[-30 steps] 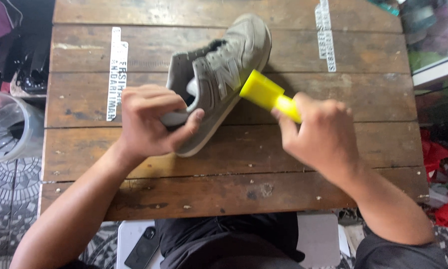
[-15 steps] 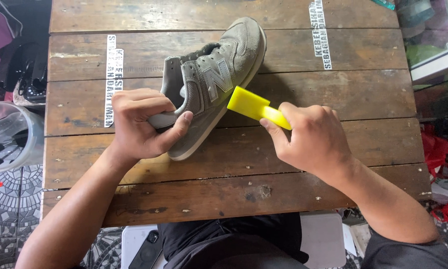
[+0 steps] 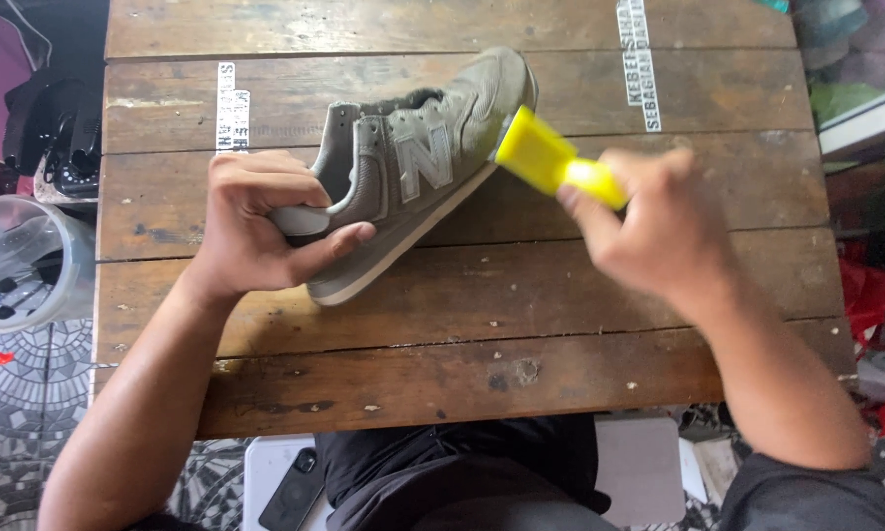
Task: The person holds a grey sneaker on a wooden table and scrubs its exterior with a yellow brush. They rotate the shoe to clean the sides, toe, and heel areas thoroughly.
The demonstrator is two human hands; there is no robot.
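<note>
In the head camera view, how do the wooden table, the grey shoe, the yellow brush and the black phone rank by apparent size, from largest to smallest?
1. wooden table
2. grey shoe
3. yellow brush, though the right hand hides part of it
4. black phone, partly under the table edge and farther away, so its rank against the brush is unsure

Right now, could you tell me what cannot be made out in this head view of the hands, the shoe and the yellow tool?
- Yellow tool: its working face is turned away and the rear of its handle sits inside the right hand; both are motion-blurred.
- Shoe: the heel is covered by the left hand; the far side is turned away.
- Clear tub: cut off by the left edge, contents too small.
</note>
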